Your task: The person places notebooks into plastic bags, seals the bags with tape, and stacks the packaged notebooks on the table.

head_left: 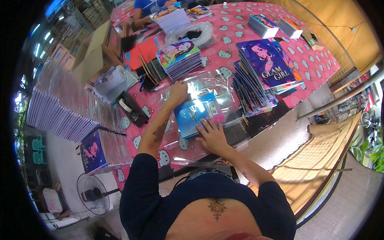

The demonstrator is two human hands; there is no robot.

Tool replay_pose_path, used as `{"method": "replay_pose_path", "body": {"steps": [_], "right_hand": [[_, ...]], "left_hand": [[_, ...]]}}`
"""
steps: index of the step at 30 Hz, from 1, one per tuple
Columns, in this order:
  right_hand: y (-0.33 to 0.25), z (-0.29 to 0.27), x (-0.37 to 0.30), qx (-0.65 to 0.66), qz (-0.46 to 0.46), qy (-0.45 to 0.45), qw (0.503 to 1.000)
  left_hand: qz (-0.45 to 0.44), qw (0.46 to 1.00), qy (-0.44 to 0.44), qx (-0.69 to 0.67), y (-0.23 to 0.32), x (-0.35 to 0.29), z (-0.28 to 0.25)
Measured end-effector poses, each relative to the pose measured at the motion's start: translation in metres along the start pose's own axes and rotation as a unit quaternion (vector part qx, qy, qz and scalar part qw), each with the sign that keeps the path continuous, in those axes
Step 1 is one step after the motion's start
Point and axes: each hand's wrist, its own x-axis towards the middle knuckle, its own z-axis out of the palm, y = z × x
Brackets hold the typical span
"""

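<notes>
A blue and pink spiral notebook [196,117] lies on a sheet of clear plastic [218,82] spread over the table's near edge. Across the notebook's lower right part rests my right hand [212,136], open, its fingers spread on the cover. My left hand [179,94] is closed at the notebook's upper left, its curled fingers on the plastic sheet, just off the cover. Beyond it stands a stack of notebooks [181,58] with a colourful top cover. To the right rises a leaning stack of purple-covered spiral notebooks [264,66].
A black tape dispenser [132,110] and an open cardboard box [98,54] stand left, beside tall stacks of plastic-wrapped notebooks [60,106]. A bundle of clear plastic [204,32] and small notebook stacks [262,26] lie farther back. A person in blue [150,6] sits across the pink table [224,52].
</notes>
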Motion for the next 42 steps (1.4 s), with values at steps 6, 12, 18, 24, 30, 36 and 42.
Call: {"method": "replay_pose_path", "body": {"steps": [6,12,18,24,30,36,42], "right_hand": [[0.003,0.002,-0.002,0.009,-0.002,-0.005,1.000],[0.004,0.000,-0.001,0.008,-0.005,-0.020,1.000],[0.007,-0.001,0.003,0.010,-0.027,-0.030,0.999],[0.008,0.004,0.004,-0.007,-0.039,-0.067,0.997],[0.024,0.033,0.002,-0.066,-0.078,-0.075,0.992],[0.054,0.003,0.030,0.115,-0.060,-0.098,0.987],[0.076,-0.036,0.115,-0.075,-0.197,0.121,0.970]], "left_hand": [[-0.140,0.970,-0.111,-0.168,-0.010,0.006,-0.023],[0.063,0.995,-0.010,-0.083,0.013,-0.002,-0.072],[-0.025,0.992,-0.032,-0.122,0.066,-0.032,-0.087],[-0.058,0.982,0.116,-0.138,0.132,-0.094,-0.067],[-0.146,0.962,0.191,-0.131,0.169,-0.113,-0.037],[-0.240,0.922,0.160,-0.257,0.169,-0.119,-0.036],[-0.123,0.974,0.157,-0.106,0.168,-0.116,-0.034]]}}
